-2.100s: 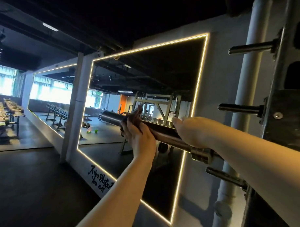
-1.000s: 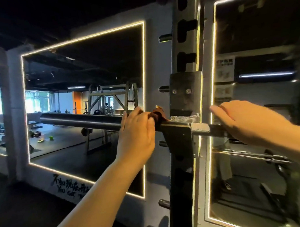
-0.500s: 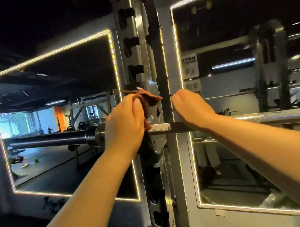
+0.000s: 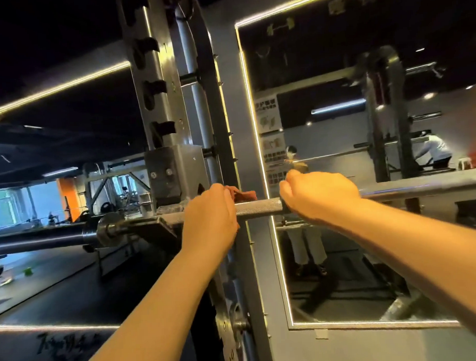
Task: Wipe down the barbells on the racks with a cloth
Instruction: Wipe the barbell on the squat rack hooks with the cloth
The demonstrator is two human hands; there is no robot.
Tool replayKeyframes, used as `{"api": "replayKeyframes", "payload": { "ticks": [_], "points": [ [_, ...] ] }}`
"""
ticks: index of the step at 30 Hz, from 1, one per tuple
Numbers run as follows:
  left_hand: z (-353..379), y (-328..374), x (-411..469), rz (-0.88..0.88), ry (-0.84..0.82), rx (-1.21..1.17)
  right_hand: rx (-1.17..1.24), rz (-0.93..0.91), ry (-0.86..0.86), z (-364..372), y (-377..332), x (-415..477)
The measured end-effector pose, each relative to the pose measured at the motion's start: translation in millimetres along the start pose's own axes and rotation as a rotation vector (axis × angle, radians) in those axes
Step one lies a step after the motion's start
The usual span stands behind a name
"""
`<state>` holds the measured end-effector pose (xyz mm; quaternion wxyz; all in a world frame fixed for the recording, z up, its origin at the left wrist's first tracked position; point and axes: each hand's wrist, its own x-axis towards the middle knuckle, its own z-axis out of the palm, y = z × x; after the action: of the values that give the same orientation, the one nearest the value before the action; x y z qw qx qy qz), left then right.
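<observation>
A steel barbell (image 4: 259, 206) lies across the hook of the rack upright (image 4: 174, 166), its dark sleeve and collar (image 4: 106, 233) sticking out to the left. My left hand (image 4: 209, 216) is closed over the knurled shaft just right of the hook, pressing a reddish-brown cloth (image 4: 242, 195) against it; a corner of the cloth pokes out above my fingers. My right hand (image 4: 318, 196) grips the bare shaft a short way to the right. The bar runs on to the right edge of view.
Behind the rack hang two wall mirrors with lit frames (image 4: 257, 142); the right one reflects a standing person (image 4: 298, 167), another rack and a second person (image 4: 433, 152). Pegs (image 4: 190, 79) jut from the upright. Dark gym floor (image 4: 73, 294) lies at lower left.
My left hand with the cloth has slid right along the bar, from the sleeve past the rack hook onto the knurled shaft. The right hand has shifted right too, and my view has turned right.
</observation>
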<state>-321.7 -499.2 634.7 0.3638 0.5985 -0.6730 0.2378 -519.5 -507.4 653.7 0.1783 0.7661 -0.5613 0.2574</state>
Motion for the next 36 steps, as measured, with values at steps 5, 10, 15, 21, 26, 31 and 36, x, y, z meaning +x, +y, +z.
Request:
{"api": "replayKeyframes", "payload": {
  "ticks": [5,10,15,21,26,31,36],
  "points": [
    [11.7,39.8,-19.5,0.287,0.034,-0.104,-0.176,-0.111,0.035,-0.2,6.4,-6.5],
    [15.1,-12.7,-3.7,0.194,0.109,0.062,-0.186,-0.110,-0.036,-9.6,45.5,-11.1],
    [22.9,18.2,0.2,-0.093,0.106,-0.013,-0.257,-0.103,-0.036,-12.3,63.1,-14.5],
    [37.5,71.8,2.7,0.089,0.156,-0.177,-0.266,-0.129,-0.010,-7.5,65.5,-13.7],
    [31.4,50.3,6.1,0.024,0.111,-0.118,-0.243,-0.187,0.074,1.3,67.8,-14.5],
    [39.5,88.9,7.0,-0.023,0.165,-0.111,-0.218,-0.157,0.107,3.8,64.7,-12.0],
    [51.2,101.3,1.1,0.179,0.200,-0.238,-0.207,-0.091,0.065,-0.8,63.3,-15.7]
  ]
}}
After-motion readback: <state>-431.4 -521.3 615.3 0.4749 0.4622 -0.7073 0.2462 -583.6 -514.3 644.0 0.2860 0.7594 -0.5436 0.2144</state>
